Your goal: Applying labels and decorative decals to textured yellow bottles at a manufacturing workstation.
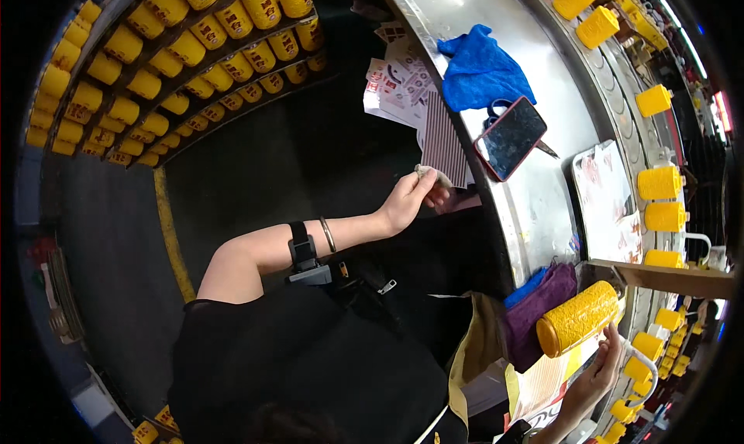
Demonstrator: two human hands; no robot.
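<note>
My left hand (406,202) is bent closed around a small pale, cloth-like piece (431,174), just left of the metal counter edge. A bangle and a black strap with a grey device are on that arm. At the lower right, a yellow embossed cylindrical bottle (577,320) lies tilted over a purple cloth (535,312). My right hand (598,370) is beside its right end, fingers stretched out, fingertips at or very near the bottle; contact is hard to tell. The right palm is partly hidden.
On the metal counter (535,219) lie a blue cloth (484,68), a phone (511,139) and scissors partly beneath it. Printed sheets (399,87) and striped paper sit by the edge. Yellow bottles stand along a conveyor (620,103) at right; racks of yellow cans (186,49) fill the upper left.
</note>
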